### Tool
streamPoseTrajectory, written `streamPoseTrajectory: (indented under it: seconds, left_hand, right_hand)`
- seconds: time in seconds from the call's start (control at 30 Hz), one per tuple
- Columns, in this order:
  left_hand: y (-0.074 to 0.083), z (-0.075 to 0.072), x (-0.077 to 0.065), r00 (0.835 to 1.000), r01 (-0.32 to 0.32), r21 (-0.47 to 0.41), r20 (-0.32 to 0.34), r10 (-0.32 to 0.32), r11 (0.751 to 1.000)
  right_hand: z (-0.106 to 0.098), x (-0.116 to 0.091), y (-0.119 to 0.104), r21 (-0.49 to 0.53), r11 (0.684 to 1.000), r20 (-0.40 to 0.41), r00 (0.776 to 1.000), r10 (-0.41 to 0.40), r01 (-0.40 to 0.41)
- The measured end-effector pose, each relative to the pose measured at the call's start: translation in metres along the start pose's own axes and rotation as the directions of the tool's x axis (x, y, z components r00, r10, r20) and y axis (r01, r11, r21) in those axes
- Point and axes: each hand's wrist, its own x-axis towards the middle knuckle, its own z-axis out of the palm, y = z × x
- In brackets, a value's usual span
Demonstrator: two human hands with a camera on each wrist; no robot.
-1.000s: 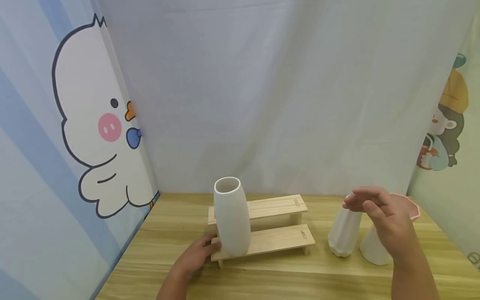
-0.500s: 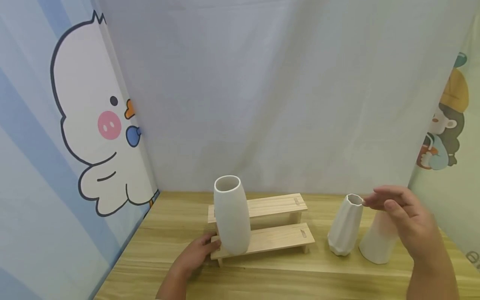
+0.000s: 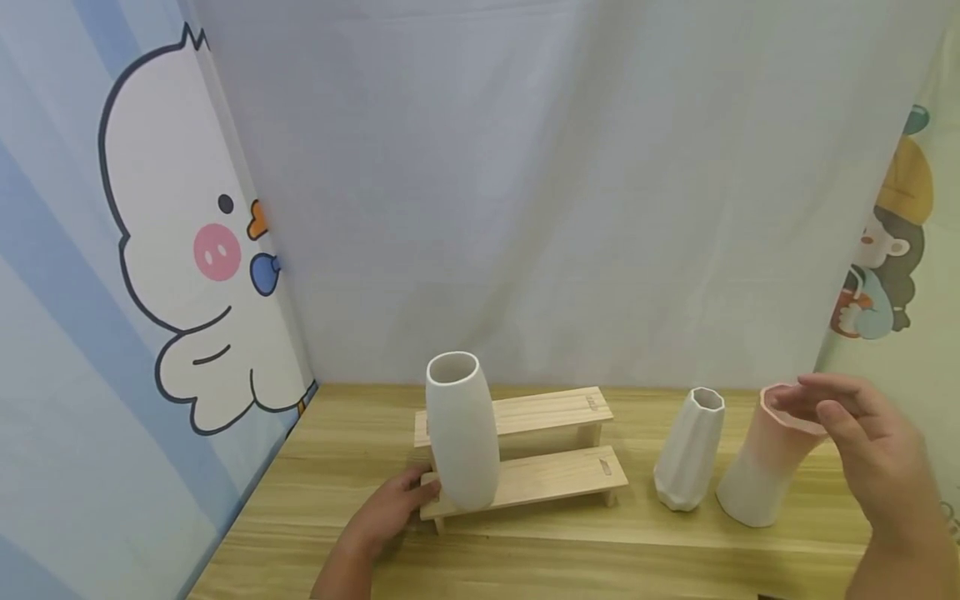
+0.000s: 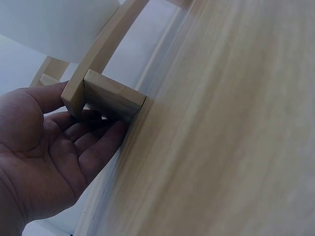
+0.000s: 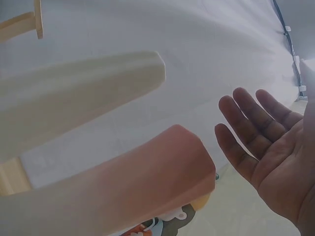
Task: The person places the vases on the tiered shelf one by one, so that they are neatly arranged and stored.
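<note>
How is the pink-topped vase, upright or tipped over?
Upright: the pink-topped vase rests on its base on the table, mouth up.

Plain white on the tall vase (image 3: 467, 446) just beside the left hand (image 3: 386, 508); pale beige with fine grain on the wooden stand (image 3: 551, 482) in its grip. Pink fading down to white on the flared vase (image 3: 765, 468) next to the right hand (image 3: 877, 446), all white on the fluted vase (image 3: 686, 462) farther from it. Streaked yellow-brown on the table (image 3: 570, 562) under both. Plain grey on the curtain (image 3: 555, 208) beyond.
</note>
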Motion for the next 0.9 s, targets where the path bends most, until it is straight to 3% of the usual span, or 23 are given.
streamPoseTrajectory:
  seconds: [0.2,0.4,0.57,0.73,0.9]
  left_hand:
    - [-0.002,0.000,0.001,1.000,0.003,-0.005,0.008,-0.002,1.000]
    - [-0.004,-0.001,0.002,1.000,0.005,-0.009,0.008,-0.005,1.000]
    - [-0.004,-0.001,0.003,1.000,0.006,-0.017,0.006,-0.006,1.000]
    - [-0.003,-0.001,0.001,1.000,0.002,-0.017,0.009,-0.002,1.000]
    - [-0.001,0.000,0.000,1.000,0.004,-0.015,0.012,-0.004,1.000]
  right_hand:
    - [-0.013,-0.009,-0.004,-0.103,0.992,-0.166,0.984,0.059,-0.077]
    - [-0.023,-0.012,0.001,-0.083,0.997,-0.246,0.969,-0.019,-0.001]
    - [-0.029,-0.014,0.005,-0.129,0.992,-0.314,0.949,-0.025,-0.017]
    - [-0.033,-0.020,0.009,-0.122,0.986,-0.373,0.926,0.060,-0.113]
    - [-0.038,-0.029,0.014,-0.199,0.939,-0.394,0.900,0.187,-0.282]
